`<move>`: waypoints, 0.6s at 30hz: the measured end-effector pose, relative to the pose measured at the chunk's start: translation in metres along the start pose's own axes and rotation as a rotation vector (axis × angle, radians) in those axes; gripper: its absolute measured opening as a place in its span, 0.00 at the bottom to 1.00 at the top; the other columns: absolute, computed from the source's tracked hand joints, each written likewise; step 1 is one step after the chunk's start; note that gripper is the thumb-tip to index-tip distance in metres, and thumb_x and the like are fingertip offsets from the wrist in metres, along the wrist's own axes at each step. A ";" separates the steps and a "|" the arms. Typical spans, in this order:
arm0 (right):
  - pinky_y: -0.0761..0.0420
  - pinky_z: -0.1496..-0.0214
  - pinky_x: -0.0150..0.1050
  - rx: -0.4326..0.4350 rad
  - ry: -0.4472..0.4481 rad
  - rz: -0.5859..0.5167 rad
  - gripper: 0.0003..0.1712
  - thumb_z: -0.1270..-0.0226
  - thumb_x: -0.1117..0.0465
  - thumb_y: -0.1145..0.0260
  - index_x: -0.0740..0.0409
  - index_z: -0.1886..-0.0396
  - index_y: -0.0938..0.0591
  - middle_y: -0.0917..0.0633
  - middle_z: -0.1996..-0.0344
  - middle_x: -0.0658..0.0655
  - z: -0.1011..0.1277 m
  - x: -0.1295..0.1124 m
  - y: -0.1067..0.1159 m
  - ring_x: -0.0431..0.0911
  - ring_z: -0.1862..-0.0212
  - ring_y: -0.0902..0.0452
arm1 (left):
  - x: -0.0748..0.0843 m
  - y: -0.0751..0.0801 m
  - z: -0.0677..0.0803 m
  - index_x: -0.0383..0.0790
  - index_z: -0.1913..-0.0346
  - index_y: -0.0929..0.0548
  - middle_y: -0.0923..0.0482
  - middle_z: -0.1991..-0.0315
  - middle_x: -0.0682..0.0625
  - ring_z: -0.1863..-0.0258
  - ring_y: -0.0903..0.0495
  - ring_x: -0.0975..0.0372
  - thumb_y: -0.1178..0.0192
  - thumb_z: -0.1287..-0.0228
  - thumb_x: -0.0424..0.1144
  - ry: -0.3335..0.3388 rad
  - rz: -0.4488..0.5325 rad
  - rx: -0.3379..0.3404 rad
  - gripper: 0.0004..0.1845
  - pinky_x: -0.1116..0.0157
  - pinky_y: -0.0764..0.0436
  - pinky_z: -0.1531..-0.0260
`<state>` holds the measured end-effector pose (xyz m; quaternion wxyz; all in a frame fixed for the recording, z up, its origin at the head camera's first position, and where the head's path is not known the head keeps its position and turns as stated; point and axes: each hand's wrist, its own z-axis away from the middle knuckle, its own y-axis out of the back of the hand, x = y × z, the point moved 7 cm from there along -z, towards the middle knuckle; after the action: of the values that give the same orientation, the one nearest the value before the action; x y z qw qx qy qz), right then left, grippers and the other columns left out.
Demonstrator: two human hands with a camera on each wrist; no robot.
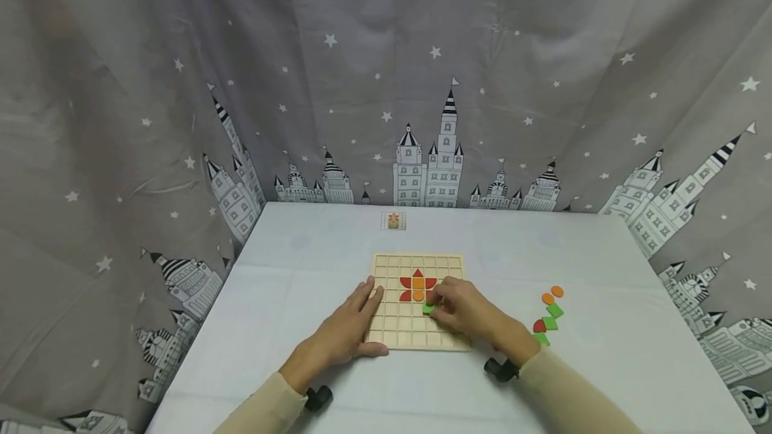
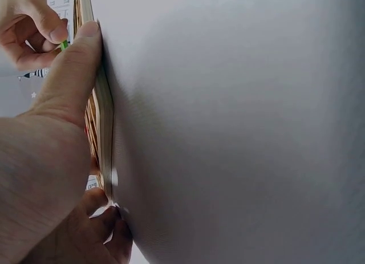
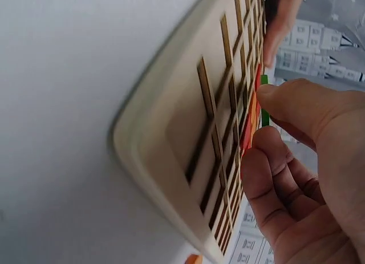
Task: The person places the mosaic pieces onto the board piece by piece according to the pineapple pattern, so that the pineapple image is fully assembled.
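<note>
A wooden grid board (image 1: pixel 398 338) lies on the white table with a pattern of red, orange and green pieces. My left hand (image 1: pixel 340 328) rests along its left side, fingers extended at the far left edge and thumb at the near left corner. In the left wrist view that thumb (image 2: pixel 80 64) lies against the board's edge. My right hand (image 1: pixel 469 308) is over the board's right half and pinches a green square tile (image 1: pixel 427 309) between thumb and fingers. The right wrist view shows the tile (image 3: pixel 265 118) tilted on edge beside the red pieces (image 3: pixel 246 133).
Right of the board lie loose pieces: orange circles (image 1: pixel 557 291), green squares (image 1: pixel 555 311) and a red piece (image 1: pixel 539 325). A small pattern card (image 1: pixel 393 221) lies behind the board. A grey curtain (image 1: pixel 362 86) with castles hangs at the table's back and sides.
</note>
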<state>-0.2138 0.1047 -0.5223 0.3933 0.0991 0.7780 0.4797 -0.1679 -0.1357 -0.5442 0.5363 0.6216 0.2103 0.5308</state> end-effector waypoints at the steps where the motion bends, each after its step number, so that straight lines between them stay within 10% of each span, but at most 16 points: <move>1: 0.13 0.55 0.31 0.000 0.006 0.002 0.08 0.27 0.67 0.16 0.58 0.52 0.06 0.08 0.56 0.53 0.000 -0.001 -0.002 0.37 0.59 0.19 | 0.000 0.000 0.000 0.33 0.06 0.42 0.54 0.02 0.32 0.03 0.48 0.38 0.16 0.35 0.66 -0.001 0.002 0.000 0.69 0.39 0.33 0.08; 18: 0.13 0.56 0.31 -0.007 -0.029 0.039 0.05 0.25 0.64 0.16 0.57 0.54 0.01 0.08 0.60 0.52 -0.007 -0.009 -0.011 0.39 0.58 0.18 | -0.003 -0.003 -0.003 0.34 0.05 0.41 0.54 0.02 0.33 0.03 0.48 0.38 0.16 0.35 0.65 0.007 -0.009 0.003 0.68 0.40 0.32 0.08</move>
<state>-0.2097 0.0897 -0.5252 0.3953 0.1199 0.7684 0.4887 -0.1700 -0.1356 -0.5486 0.5370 0.6195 0.2156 0.5304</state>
